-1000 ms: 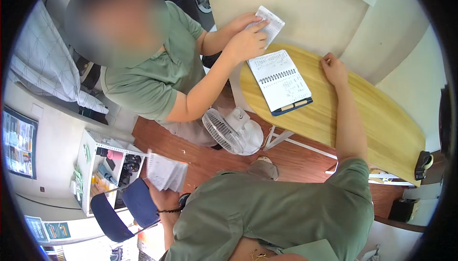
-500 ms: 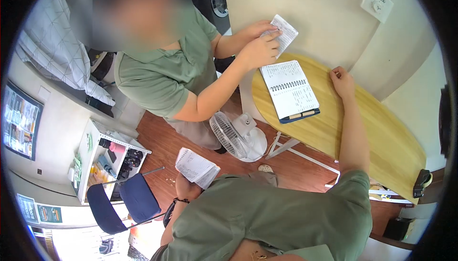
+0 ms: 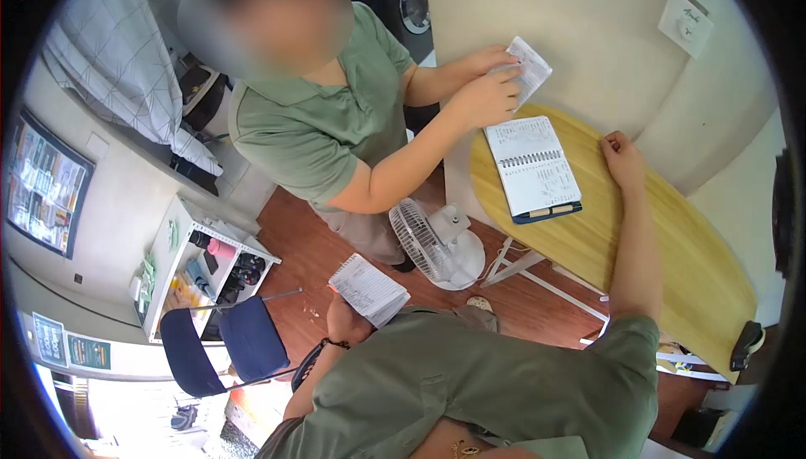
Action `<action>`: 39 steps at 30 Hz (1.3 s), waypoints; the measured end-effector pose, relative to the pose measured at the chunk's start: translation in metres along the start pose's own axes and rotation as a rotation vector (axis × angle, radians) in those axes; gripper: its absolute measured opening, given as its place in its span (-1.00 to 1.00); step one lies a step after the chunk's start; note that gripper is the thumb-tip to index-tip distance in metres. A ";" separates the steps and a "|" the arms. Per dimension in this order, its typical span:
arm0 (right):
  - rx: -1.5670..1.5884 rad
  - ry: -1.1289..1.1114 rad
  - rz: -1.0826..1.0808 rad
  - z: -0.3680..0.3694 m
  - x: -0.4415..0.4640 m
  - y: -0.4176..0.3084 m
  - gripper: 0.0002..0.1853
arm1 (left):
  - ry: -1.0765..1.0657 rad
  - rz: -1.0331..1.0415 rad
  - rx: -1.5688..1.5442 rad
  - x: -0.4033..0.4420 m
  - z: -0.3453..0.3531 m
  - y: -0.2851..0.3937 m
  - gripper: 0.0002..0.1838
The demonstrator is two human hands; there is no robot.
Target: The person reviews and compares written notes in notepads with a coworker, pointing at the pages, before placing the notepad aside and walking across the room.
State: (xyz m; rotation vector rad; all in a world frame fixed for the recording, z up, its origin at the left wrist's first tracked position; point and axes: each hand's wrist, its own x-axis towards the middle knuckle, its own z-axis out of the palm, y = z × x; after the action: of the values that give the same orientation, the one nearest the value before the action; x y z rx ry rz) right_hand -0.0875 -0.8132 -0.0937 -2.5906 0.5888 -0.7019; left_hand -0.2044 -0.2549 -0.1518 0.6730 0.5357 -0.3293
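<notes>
My left hand (image 3: 348,322) grips a small spiral notepad (image 3: 368,289) at waist height, its handwritten page turned upward. On the wooden table (image 3: 680,249), my right hand (image 3: 623,159) rests with curled fingers near the wall, and nothing shows in it. Left of that hand lies an open spiral notebook (image 3: 534,167) with writing on both pages, a pen (image 3: 550,211) along its lower edge. Across from me, a person in a green shirt (image 3: 306,136) holds a written notepad (image 3: 531,69) in both hands above the table's end.
A white fan (image 3: 441,245) stands on the floor beside the table. Dark folding chairs (image 3: 252,337) and a white shelf (image 3: 180,232) with assorted items are at the left. A tape dispenser (image 3: 747,345) sits at the table's right end.
The whole view has shifted, so everything appears slightly farther right and mostly lower. Both of my hands keep their places, and the other person still holds the notepad.
</notes>
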 end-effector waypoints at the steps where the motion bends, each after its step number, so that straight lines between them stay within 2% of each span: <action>1: -0.016 -0.011 0.012 -0.006 -0.003 -0.008 -0.73 | -0.037 -0.007 -0.016 0.003 -0.003 -0.001 -0.54; 3: -0.029 -0.034 0.030 -0.011 -0.006 -0.014 -0.71 | -0.111 -0.021 -0.048 0.008 -0.012 -0.002 -0.54; 15: -0.011 -0.052 0.030 -0.008 -0.002 -0.010 -0.74 | -0.111 -0.029 -0.075 0.007 -0.014 -0.005 -0.50; 18: -0.023 -0.045 0.034 -0.010 -0.004 -0.014 -0.74 | 0.001 -0.019 -0.035 0.003 -0.007 -0.003 -0.51; 27: -0.053 -0.057 0.039 -0.010 -0.003 -0.016 -0.74 | -0.064 -0.008 -0.054 0.008 -0.014 -0.004 -0.55; 39: -0.034 -0.052 0.026 -0.008 -0.004 -0.012 -0.74 | -0.035 0.012 -0.071 0.009 -0.017 -0.007 -0.53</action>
State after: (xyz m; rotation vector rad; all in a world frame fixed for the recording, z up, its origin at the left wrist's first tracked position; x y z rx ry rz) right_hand -0.0914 -0.8033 -0.0830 -2.6190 0.6218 -0.6188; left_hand -0.2062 -0.2497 -0.1719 0.6006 0.5070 -0.3087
